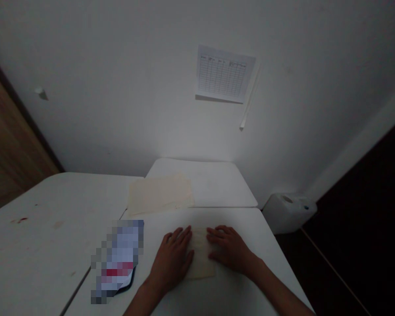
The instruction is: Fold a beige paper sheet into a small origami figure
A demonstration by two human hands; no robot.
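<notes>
My left hand point(171, 261) and my right hand point(228, 248) lie flat on the white table point(237, 232), fingers spread. Between them is a small cream sheet of paper point(201, 254), which both hands touch and partly cover. Its far edge shows just beyond my fingertips. Left of my left hand lies a pixelated, blurred flat item point(116, 259) with a dark edge; its kind is hidden. Farther ahead, a larger stack of cream paper sheets point(159, 193) lies across the join between tables.
A second white table point(36, 228) with small red stains stands to the left, and a third point(217, 182) stands against the wall. A gridded paper chart point(222, 74) hangs on the wall. A white plastic canister point(288, 213) stands beyond the right table edge.
</notes>
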